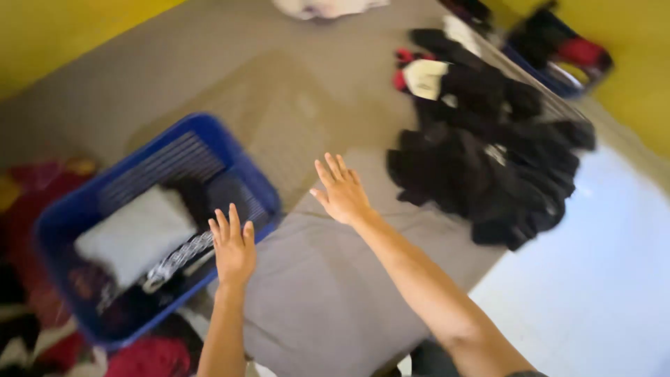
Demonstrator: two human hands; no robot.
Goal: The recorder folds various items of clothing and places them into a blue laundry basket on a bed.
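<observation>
My left hand (233,245) is stretched out, fingers spread, over the near right rim of a blue laundry basket (241,155); it holds nothing. Inside the basket lie a folded white cloth (136,234), dark clothes and a patterned black-and-white piece (178,257). My right hand (343,191) is open too, fingers apart, hovering above the grey sheet (321,293) between the basket and a heap of black clothes (488,174). Neither hand touches any garment.
The grey sheet covers a mattress. Red and dark clothes (35,202) lie left of the basket. A white garment (324,7) sits at the far edge. A second blue basket (558,52) with dark and red items stands at the top right by a yellow wall (628,105). Pale floor (600,279) at right.
</observation>
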